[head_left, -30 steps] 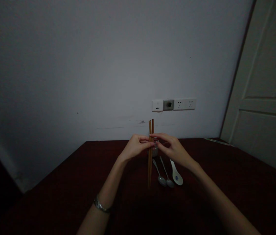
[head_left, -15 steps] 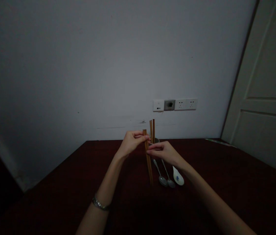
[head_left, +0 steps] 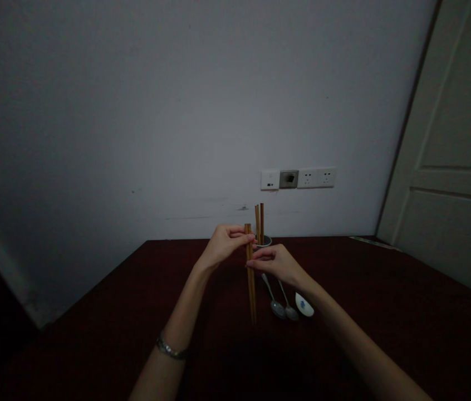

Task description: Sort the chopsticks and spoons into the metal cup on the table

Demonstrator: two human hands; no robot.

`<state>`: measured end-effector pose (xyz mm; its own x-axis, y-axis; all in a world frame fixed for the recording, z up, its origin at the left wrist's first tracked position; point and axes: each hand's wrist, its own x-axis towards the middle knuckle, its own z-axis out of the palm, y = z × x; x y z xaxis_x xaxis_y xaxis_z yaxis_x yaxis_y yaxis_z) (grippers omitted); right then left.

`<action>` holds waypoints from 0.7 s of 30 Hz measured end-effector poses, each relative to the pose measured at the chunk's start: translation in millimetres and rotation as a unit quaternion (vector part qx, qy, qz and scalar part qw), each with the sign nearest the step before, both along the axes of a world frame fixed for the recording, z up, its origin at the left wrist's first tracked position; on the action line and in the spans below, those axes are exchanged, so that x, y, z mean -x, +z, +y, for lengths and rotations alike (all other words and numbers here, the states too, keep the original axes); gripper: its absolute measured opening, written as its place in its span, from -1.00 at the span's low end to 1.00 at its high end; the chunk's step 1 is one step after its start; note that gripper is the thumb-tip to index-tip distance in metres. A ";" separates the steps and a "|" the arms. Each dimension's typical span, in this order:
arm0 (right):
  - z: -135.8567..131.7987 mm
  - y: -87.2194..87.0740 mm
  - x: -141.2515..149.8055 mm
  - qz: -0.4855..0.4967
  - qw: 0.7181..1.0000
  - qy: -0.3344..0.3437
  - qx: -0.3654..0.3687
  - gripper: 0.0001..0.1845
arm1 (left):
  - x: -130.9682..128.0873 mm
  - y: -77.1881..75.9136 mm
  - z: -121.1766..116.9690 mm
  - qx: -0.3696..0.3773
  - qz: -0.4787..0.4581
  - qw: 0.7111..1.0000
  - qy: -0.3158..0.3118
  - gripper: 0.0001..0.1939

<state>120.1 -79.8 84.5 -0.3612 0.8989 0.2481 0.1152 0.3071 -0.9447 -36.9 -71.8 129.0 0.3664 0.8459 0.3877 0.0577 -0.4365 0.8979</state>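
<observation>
A pair of wooden chopsticks point(head_left: 251, 292) is held nearly upright above the table. My left hand point(head_left: 227, 243) pinches them near their upper end. Lower down, the fingers of my right hand point(head_left: 277, 264) close on the same pair. Behind my hands stands a round container point(head_left: 266, 241) with several more chopsticks point(head_left: 261, 223) upright in it; my hands cover part of it. Close to my right hand lie two metal spoons point(head_left: 277, 309) point(head_left: 291, 313) and a white spoon with a blue mark point(head_left: 304, 306), its handle hidden by my right forearm.
The dark red table point(head_left: 135, 312) meets a pale wall point(head_left: 202, 111) at its far edge. Wall sockets point(head_left: 317, 177) sit above the table. A panelled door point(head_left: 461, 167) stands at the right, and a thin strip point(head_left: 375, 243) lies along the table's back right edge.
The chopsticks' lower ends have swung slightly left and toward me, so the pair is more upright. My right hand has moved a little left and down along them.
</observation>
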 end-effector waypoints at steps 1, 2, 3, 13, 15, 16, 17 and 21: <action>0.3 -1.2 0.1 0.000 1.000 -0.001 0.000 -0.69 | 0.0 -0.8 0.9 0.003 0.001 1.000 -0.002 -0.78; 0.8 -2.8 0.0 0.000 1.000 -0.002 0.002 -0.68 | 0.1 -1.4 2.0 0.007 0.002 1.000 -0.004 -0.77; 1.7 -4.4 -0.3 0.002 1.000 -0.004 0.005 -0.67 | 0.5 -2.1 3.2 0.011 0.001 1.000 -0.006 -0.75; 56.2 26.6 -36.3 0.034 0.992 -0.124 -0.005 -0.74 | 31.9 -45.9 60.5 0.131 -0.100 0.981 0.105 -0.66; 75.0 44.6 -46.2 0.085 0.983 -0.165 -0.001 -0.77 | 41.9 -69.5 79.3 0.174 -0.109 0.968 0.142 -0.71; 84.5 53.2 -50.5 0.105 0.978 -0.179 -0.016 -0.78 | 46.6 -82.0 87.7 0.193 -0.107 0.963 0.156 -0.72; 93.8 61.1 -54.1 0.116 0.974 -0.192 -0.034 -0.79 | 51.0 -94.3 94.9 0.209 -0.110 0.957 0.169 -0.73; 129.6 80.9 -62.9 0.113 0.961 -0.236 -0.091 -0.84 | 64.4 -136.5 111.5 0.260 -0.126 0.935 0.205 -0.77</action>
<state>183.0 49.8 165.4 0.1582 0.8834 0.4410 0.0801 0.4337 -0.8975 -101.3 39.7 -7.5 -0.0780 0.9933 -0.0850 -0.1173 0.0755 0.9902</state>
